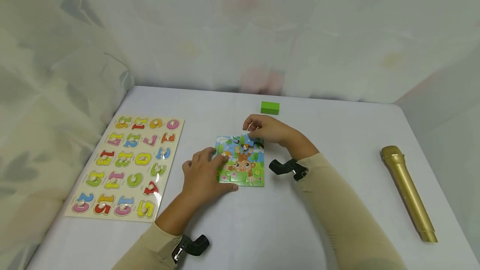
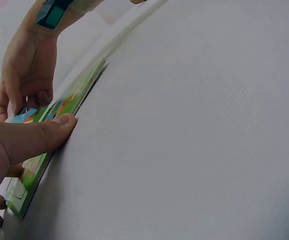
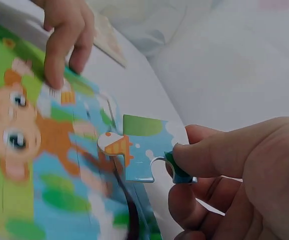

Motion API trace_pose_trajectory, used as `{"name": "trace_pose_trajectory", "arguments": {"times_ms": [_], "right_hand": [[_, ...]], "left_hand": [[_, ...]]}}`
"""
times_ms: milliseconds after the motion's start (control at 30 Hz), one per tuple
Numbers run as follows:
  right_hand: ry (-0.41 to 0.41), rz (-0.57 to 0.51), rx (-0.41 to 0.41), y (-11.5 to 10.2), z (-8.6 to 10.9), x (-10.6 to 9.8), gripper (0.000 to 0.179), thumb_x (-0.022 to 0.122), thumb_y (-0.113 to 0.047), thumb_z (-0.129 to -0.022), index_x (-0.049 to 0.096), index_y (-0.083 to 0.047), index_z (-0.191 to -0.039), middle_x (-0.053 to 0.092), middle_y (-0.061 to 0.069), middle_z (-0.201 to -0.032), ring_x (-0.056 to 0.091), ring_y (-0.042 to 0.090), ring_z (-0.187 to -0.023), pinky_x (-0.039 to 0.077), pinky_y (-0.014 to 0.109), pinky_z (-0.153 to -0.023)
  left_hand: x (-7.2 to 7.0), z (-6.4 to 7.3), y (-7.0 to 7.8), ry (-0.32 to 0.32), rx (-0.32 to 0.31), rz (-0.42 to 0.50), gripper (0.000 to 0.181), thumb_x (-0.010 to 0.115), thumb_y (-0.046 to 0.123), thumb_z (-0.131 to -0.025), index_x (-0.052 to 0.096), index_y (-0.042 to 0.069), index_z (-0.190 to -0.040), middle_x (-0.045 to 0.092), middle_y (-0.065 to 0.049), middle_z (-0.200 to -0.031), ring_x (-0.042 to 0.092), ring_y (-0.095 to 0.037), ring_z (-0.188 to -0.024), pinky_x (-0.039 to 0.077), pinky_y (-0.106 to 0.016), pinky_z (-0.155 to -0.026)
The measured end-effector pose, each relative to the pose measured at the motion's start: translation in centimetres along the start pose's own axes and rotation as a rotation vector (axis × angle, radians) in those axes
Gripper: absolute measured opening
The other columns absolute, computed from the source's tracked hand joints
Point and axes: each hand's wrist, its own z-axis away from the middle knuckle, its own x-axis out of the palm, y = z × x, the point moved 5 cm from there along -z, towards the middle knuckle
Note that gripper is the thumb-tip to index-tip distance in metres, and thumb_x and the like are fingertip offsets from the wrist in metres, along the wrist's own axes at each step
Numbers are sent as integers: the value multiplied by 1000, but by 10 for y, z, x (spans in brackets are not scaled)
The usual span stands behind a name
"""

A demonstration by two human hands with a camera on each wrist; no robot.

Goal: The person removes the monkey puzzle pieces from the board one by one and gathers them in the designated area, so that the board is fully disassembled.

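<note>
Blue-and-green, knobbed jigsaw piece (image 3: pixel 143 147) is pinched by our right hand (image 1: pixel 271 130); our left hand (image 1: pixel 204 175), fingers spread, touches the colourful, square monkey-picture puzzle (image 1: pixel 243 165) on white table (image 1: pixel 292 228)

Blue-green-orange puzzle piece (image 3: pixel 143 150), green block (image 1: pixel 270 108), golden microphone (image 1: pixel 411 196)

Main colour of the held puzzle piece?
The puzzle piece is mostly light blue; best view: right wrist.
</note>
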Motion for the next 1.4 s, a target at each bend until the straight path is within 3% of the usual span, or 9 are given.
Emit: {"name": "trace_pose_trajectory", "arguments": {"times_ms": [167, 367, 533, 800, 1067, 1400], "right_hand": [[31, -8, 55, 17, 15, -18, 22, 67, -8, -102, 68, -9, -124, 58, 8, -103, 53, 25, -95, 43, 37, -80], [70, 6, 101, 35, 32, -38, 24, 71, -6, -98, 72, -8, -122, 59, 7, -102, 52, 25, -96, 44, 36, -81], [108, 55, 105, 46, 42, -46, 23, 72, -6, -97, 73, -7, -120, 62, 7, -101, 53, 24, -96, 46, 35, -80], [210, 262, 76, 54, 53, -47, 15, 71, -11, -101, 79, -13, -114, 72, 3, -106, 63, 24, -99, 51, 39, -86], [335, 322, 69, 61, 59, -43, 16, 70, -12, -102, 81, -14, -114, 72, 4, -103, 61, 25, -97, 49, 41, -89], [483, 299, 40, 68, 70, -35, 20, 70, -12, -102, 82, -14, -118, 76, 7, -121, 67, 26, -108, 52, 46, -96]], "left_hand": [[3, 2, -2, 11, 1, 22, 89, 97, 63, -66, 70, 24, -141, 47, -17, -157, 39, -40, -145, 29, -67, -106], [6, 5, -5, 24, 39, 69, 89, 95, 61, -71, 68, 22, -146, 46, -19, -159, 38, -42, -147, 21, -65, -120], [8, 7, -8, 34, 58, 87, 89, 94, 60, -73, 66, 22, -149, 43, -18, -162, 36, -42, -148, 25, -61, -122], [14, 10, -13, 31, 58, 118, 88, 89, 61, -79, 61, 24, -154, 40, -14, -166, 33, -38, -150, 29, -66, -115], [14, 10, -15, 61, 58, 175, 83, 91, 55, -80, 62, 23, -152, 41, -12, -165, 32, -38, -150, 27, -67, -112], [11, 9, -13, 75, 40, 208, 78, 92, 50, -80, 66, 21, -148, 44, -13, -163, 34, -40, -149, 23, -68, -113]]}}
